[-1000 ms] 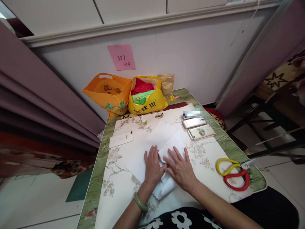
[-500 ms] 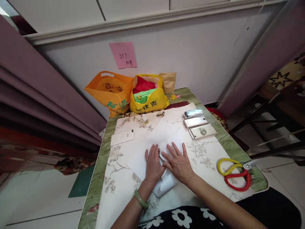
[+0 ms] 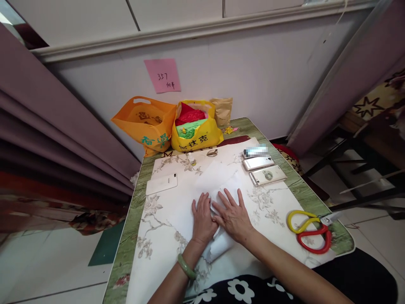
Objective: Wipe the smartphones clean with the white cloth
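A thin white sheet (image 3: 218, 175), paper or cloth, lies on the flowered table cover, partly folded or rolled toward me. My left hand (image 3: 203, 217) presses flat on its left part, fingers stretched forward, a green bangle at the wrist. Beside it, my right hand (image 3: 234, 215) rests with fingers spread on the sheet. The two thumbs meet near the middle. A rolled or folded white part (image 3: 218, 247) shows below my hands, its edge uneven. What lies beneath my palms is hidden.
Scissors (image 3: 311, 230) with yellow and red handles lie at the right. Several phones (image 3: 268, 174) line the right side; another phone (image 3: 162, 183) lies left. A small bottle (image 3: 192, 159), glasses (image 3: 211, 153), an orange bag (image 3: 144, 122) and a filled yellow bag (image 3: 198, 137) stand or lie toward the back.
The whole view has shifted slightly. Both hands stay pressed on the white sheet in nearly the same place.
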### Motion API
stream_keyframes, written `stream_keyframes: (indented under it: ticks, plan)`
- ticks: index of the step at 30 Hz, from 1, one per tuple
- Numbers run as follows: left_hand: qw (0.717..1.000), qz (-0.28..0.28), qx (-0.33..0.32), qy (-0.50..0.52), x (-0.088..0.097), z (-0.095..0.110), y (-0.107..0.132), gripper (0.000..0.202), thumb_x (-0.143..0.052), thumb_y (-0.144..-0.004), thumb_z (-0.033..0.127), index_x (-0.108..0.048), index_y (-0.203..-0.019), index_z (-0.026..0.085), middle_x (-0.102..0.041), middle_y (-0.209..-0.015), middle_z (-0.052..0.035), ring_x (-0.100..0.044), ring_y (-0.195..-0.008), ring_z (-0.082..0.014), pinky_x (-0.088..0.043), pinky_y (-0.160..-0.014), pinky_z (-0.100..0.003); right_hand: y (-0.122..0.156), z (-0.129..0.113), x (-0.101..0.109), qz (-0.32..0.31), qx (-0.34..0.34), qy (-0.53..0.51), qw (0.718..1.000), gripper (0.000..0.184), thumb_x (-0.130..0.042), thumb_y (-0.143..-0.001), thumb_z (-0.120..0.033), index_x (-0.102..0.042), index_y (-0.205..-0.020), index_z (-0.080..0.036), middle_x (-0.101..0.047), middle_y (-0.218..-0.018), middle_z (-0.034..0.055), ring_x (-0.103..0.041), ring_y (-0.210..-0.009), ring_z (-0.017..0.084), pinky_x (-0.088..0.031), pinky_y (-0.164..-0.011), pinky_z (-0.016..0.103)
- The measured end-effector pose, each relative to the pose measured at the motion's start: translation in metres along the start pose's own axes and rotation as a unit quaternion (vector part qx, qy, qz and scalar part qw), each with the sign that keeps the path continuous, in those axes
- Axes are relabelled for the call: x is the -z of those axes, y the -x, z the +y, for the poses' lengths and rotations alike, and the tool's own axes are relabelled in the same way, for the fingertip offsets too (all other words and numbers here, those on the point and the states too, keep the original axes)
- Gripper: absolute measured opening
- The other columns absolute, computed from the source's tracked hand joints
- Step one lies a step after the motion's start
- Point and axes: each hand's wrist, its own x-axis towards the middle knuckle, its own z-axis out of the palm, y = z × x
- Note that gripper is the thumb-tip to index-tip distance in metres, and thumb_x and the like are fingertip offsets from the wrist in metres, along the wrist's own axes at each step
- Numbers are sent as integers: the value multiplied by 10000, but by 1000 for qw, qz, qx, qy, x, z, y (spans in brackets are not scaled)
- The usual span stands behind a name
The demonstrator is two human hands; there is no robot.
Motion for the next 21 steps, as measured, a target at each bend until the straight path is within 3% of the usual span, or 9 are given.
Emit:
stream_keyframes:
  ticks: [7,16,21]
  plan:
    - [1000,-8,16,11,3,4,-2,557,-594,-701,229,-486,-1241,142,-479,-1446,-188,-352,-1405,-317,-164,-1170,-565,36,10,4,19,-23,10,999,419,-442,-957,-574,-581,-1299,-377,-478,-1476,40,-291,-1432,311,-1,-1159,619]
    - [1000,-7,17,13,0,0,0,554,-512,-716,140,-474,-1268,121,-501,-1432,-175,-369,-1402,-287,-158,-1178,-533,-7,-3,-3,5,-5,29,1000,474,-464,-951,-560,-546,-1348,-314,-472,-1478,78,-295,-1427,316,26,-1160,617]
    - [1000,-15,8,12,2,3,-1,590,-565,-696,191,-461,-1271,115,-472,-1452,-192,-346,-1411,-310,-155,-1174,-559,19,4,-1,17,-17,25,999,447,-448,-951,-581,-564,-1319,-354,-472,-1481,50,-297,-1428,313,6,-1159,615]
